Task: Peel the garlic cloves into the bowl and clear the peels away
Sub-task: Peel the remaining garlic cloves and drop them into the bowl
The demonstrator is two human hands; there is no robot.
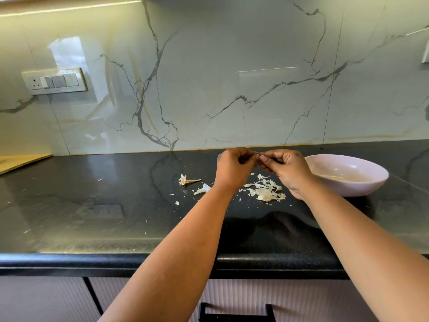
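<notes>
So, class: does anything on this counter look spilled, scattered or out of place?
Yes. Garlic peels lie loose on the black countertop beside the bowl, with a bare stalk and small flakes strewn further left. Nothing looks damaged.

Two bare hands, the left hand (234,167) and the right hand (286,169), meet above one black stone desk (92,205). One shallow, round, pale pink bowl (348,174) stands on it. One heap of white papery garlic peels (267,190) lies there, with one dry garlic stem (186,180) and one larger loose peel (202,189). One white switch panel (54,81) sits on the wall.
</notes>
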